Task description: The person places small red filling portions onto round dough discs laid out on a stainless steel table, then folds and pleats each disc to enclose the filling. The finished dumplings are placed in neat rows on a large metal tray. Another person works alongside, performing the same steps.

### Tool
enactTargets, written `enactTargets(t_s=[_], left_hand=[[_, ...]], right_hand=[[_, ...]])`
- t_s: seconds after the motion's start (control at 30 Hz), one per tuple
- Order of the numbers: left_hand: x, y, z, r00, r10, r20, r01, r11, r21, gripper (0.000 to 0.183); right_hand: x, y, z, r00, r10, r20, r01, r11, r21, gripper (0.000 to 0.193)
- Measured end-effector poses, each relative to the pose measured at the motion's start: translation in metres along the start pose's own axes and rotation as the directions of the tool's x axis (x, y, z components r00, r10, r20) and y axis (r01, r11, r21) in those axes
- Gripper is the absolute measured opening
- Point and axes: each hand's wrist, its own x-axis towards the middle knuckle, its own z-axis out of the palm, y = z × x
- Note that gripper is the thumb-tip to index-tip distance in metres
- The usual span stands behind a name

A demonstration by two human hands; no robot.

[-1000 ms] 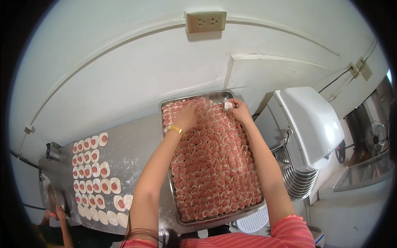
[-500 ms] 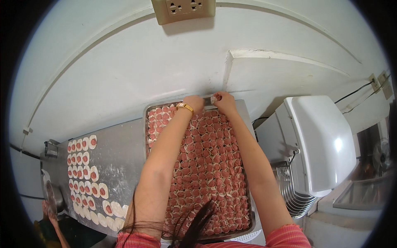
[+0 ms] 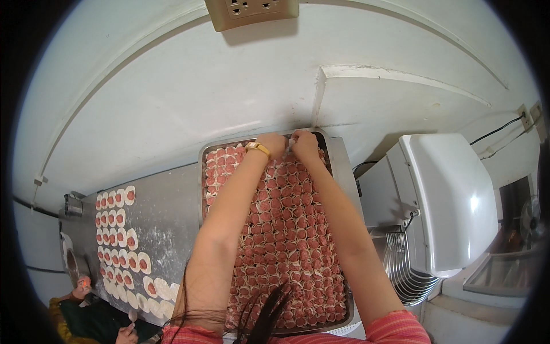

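Note:
At the far edge of a large metal tray (image 3: 201, 189), my two hands come together. The tray holds rows of small open-topped dumplings (image 3: 286, 229) with pink meat filling and pale wrappers. My right hand (image 3: 305, 146) pinches one small pale-wrapped dumpling (image 3: 290, 144). Just left of it, my left hand (image 3: 271, 145), wearing a gold watch (image 3: 258, 148) at the wrist, is closed with its fingers curled toward the same dumpling. Its fingertips are mostly hidden, so what they grip does not show.
Left of the tray, a floured metal table (image 3: 166, 223) carries rows of round wrappers (image 3: 131, 195), most with meat on them. A co-worker's hands (image 3: 127, 333) show at lower left, near a metal bowl (image 3: 77, 268). A white machine (image 3: 452, 200) with a wire guard (image 3: 395, 266) stands on the right.
My right hand has moved slightly left and down, bringing the dumpling closer to my left hand. The co-worker has come further into view at lower left, now with a spoon.

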Motion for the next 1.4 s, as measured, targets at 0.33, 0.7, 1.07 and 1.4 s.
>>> enactTargets(t_s=[0.33,0.7,1.07,1.4], left_hand=[[-0.028,-0.004,-0.006,0.979,-0.051,-0.196,0.01,0.978,-0.207,0.027],[-0.025,-0.011,0.004,0.978,-0.132,-0.159,0.066,0.928,-0.366,0.029],[-0.05,-0.013,-0.012,0.967,-0.158,-0.202,0.051,0.891,-0.451,0.032],[-0.136,-0.04,-0.015,0.92,-0.204,-0.334,-0.031,0.813,-0.582,0.035]], right_hand=[[-0.007,-0.011,0.024,0.99,0.131,0.047,-0.133,0.991,0.023,0.029],[-0.014,-0.02,0.002,0.998,0.064,0.022,-0.065,0.996,0.059,0.019],[-0.008,-0.014,0.002,0.998,0.04,0.052,-0.041,0.999,0.021,0.018],[0.012,-0.031,-0.001,0.877,0.378,0.296,-0.269,0.898,-0.349,0.028]])
